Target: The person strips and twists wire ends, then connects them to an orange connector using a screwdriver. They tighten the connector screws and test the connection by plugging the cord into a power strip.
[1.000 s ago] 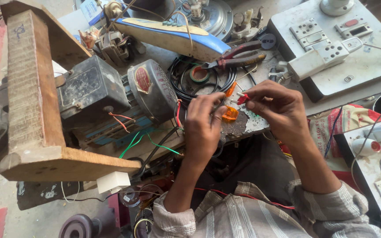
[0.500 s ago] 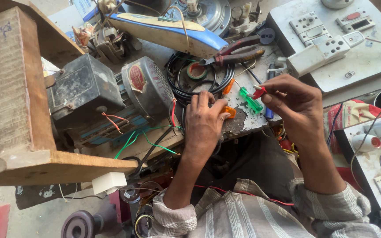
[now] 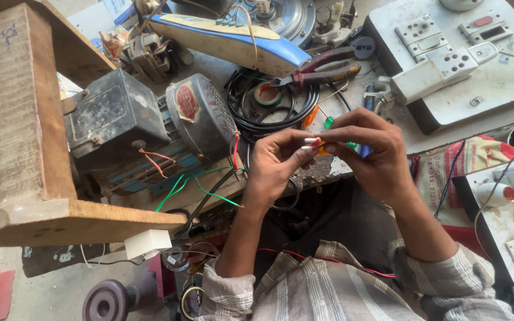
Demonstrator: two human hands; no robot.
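Nearest the camera, striped sleeves [image 3: 328,291] run up to both hands, which meet over the bench [image 3: 388,128] edge at the centre of view. The left hand [image 3: 275,163] pinches a small pale-and-red part [image 3: 312,142] between thumb and fingertips; the right hand [image 3: 370,151], at 3 o'clock of it, closes its fingers on the same part (what exactly it is stays too small to tell). At 9 o'clock of the hands sits a grey electric motor [image 3: 150,128] with red and green wires [image 3: 191,184]. At 12 o'clock lies a black cable coil [image 3: 269,104], with red-handled pliers [image 3: 322,68] beyond. Farther, toward 1 o'clock, stands a white switch board [image 3: 465,59].
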